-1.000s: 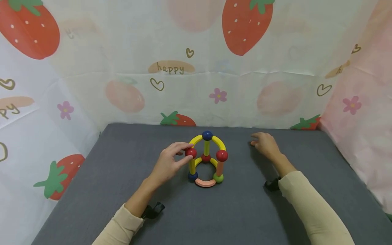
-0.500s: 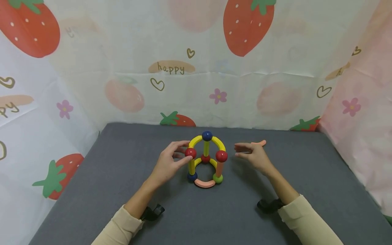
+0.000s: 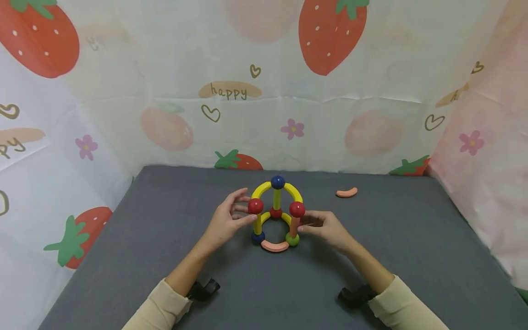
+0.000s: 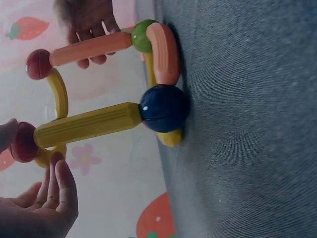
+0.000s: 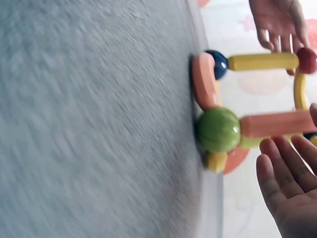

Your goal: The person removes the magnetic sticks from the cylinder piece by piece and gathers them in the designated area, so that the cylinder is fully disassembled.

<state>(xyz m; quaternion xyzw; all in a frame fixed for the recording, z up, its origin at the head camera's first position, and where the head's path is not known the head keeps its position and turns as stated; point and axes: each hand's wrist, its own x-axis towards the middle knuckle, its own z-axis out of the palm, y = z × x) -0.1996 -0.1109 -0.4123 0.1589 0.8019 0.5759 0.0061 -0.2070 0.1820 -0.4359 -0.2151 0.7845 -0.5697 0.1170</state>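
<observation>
A frame of magnetic sticks and balls (image 3: 277, 193) stands upright on the dark grey cloth. My left hand (image 3: 222, 223) is at its left side, fingers loosely extended beside the upper red ball (image 3: 255, 206); in the left wrist view the thumb lies against this red ball (image 4: 23, 142). On the other side, my right hand (image 3: 330, 230) has its fingers extended near the upright salmon stick (image 3: 294, 227). The right wrist view shows those fingers close to the salmon stick (image 5: 277, 124), not curled round it; contact is unclear. A green ball (image 5: 219, 130) forms the corner below.
One loose curved salmon stick (image 3: 347, 193) lies on the cloth (image 3: 185, 192) at the back right. Behind the table hangs a strawberry-print curtain (image 3: 177, 55). Each wrist carries a black camera strap (image 3: 356, 295).
My right hand has come from the back right to the frame's right side, uncovering the loose curved stick. My left hand's fingers have spread a little, its thumb lower by the red ball.
</observation>
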